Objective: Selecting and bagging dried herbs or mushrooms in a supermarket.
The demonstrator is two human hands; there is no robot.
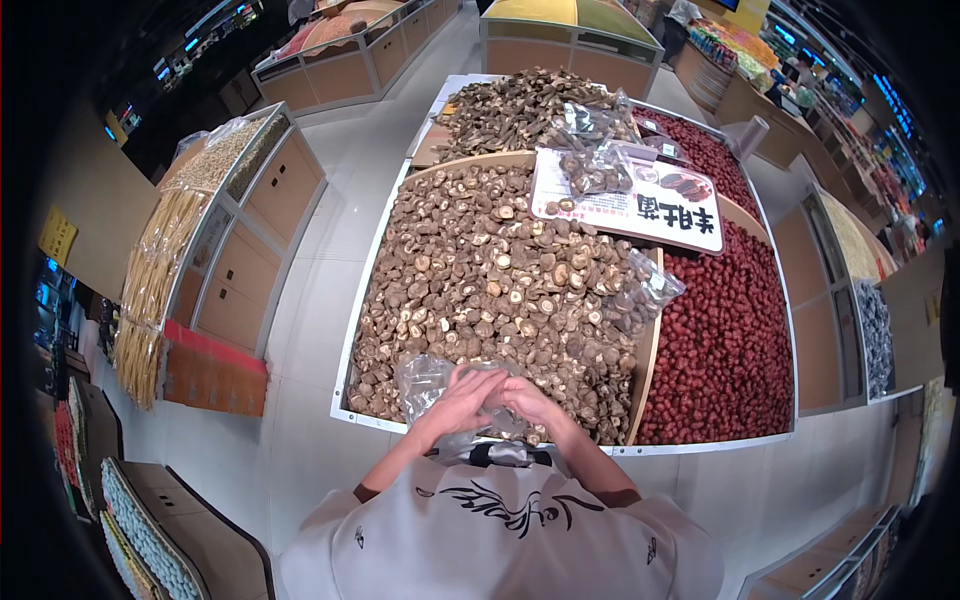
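My left hand (465,401) and my right hand (526,399) meet over the near edge of a display bin, both at a crumpled clear plastic bag (421,384). The bag lies partly on a wide heap of dried shiitake mushrooms (480,292). The fingers of my left hand reach across to those of my right, which are bent at the bag's film. Whether anything is inside the bag cannot be told. A packed clear bag of mushrooms (637,289) rests on the heap's right side.
A curved wooden divider (646,382) parts the mushrooms from red dates (712,345). A printed sign board (622,199) carries a bag of dried mushrooms (596,171). Darker dried mushrooms (517,112) lie at the far end. Another display cabinet (247,247) stands left across the aisle.
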